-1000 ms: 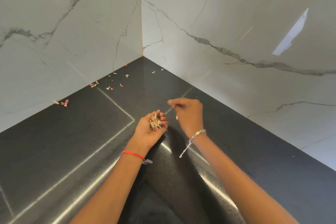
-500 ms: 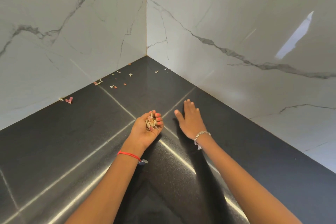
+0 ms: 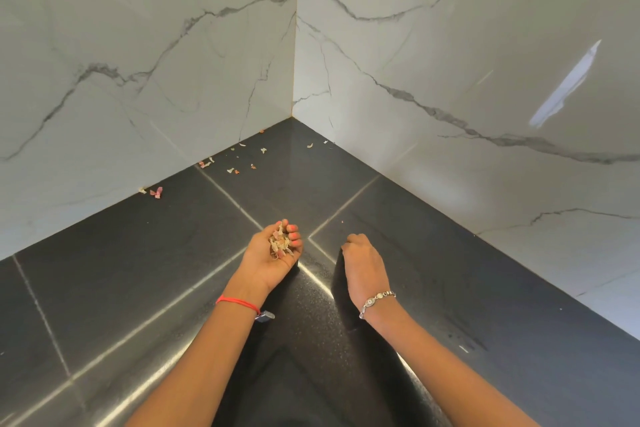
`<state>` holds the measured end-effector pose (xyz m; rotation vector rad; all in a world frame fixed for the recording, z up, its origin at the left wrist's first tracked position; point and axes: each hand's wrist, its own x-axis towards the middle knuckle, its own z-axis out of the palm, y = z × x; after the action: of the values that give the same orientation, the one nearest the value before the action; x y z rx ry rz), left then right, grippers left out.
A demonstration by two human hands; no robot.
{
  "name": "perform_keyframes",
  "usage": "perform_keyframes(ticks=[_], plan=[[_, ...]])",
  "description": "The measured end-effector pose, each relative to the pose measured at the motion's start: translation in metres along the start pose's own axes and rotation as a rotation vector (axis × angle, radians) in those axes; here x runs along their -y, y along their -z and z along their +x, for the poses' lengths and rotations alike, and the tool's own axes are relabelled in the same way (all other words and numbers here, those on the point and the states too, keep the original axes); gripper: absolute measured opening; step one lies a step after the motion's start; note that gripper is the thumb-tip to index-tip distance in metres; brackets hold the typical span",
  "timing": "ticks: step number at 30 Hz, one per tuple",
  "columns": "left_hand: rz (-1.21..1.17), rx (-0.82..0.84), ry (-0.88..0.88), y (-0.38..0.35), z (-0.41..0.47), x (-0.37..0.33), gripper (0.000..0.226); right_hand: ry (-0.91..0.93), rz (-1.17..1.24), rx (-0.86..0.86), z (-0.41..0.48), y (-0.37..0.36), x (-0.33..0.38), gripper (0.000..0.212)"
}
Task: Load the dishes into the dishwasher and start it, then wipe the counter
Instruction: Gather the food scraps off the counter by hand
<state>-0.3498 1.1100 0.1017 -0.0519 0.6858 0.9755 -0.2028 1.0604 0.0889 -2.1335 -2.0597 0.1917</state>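
The left hand [image 3: 266,265] lies palm up over the black stone counter [image 3: 121,270], its fingers curled together round a small heap of peel scraps [image 3: 278,242]. The right hand [image 3: 363,263] is knuckles up beside it, fingers bent down to the counter; whether they pinch anything cannot be told. Loose scraps [image 3: 232,170] lie scattered along the marble-patterned wall [image 3: 156,45] near the corner. The heap runs lengthwise along the palm, toward that corner.

Two hands [image 3: 273,258] [image 3: 363,265]; perhaps a dozen scraps [image 3: 230,170]
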Motion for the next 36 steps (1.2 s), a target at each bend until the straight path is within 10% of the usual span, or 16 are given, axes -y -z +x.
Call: perform_keyframes(ticks=[11, 17, 25, 36], plan=[[0.003, -0.032, -0.004, 0.000, 0.003, 0.003, 0.029, -0.109, 0.728, -0.321, 0.028, 0.049, 0.022, 0.010], [0.049, -0.026, 0.008, -0.005, 0.007, 0.005, 0.027, 0.184, 0.601, -0.134, 0.017, 0.020, 0.067, 0.031], [-0.050, -0.012, 0.019, -0.001, 0.005, -0.012, 0.032, -0.329, 0.685, -0.305, 0.040, 0.019, 0.005, 0.015], [-0.045, -0.050, -0.035, 0.009, -0.001, -0.029, 0.033, -0.333, 0.358, -0.059, 0.065, 0.008, -0.004, 0.015]])
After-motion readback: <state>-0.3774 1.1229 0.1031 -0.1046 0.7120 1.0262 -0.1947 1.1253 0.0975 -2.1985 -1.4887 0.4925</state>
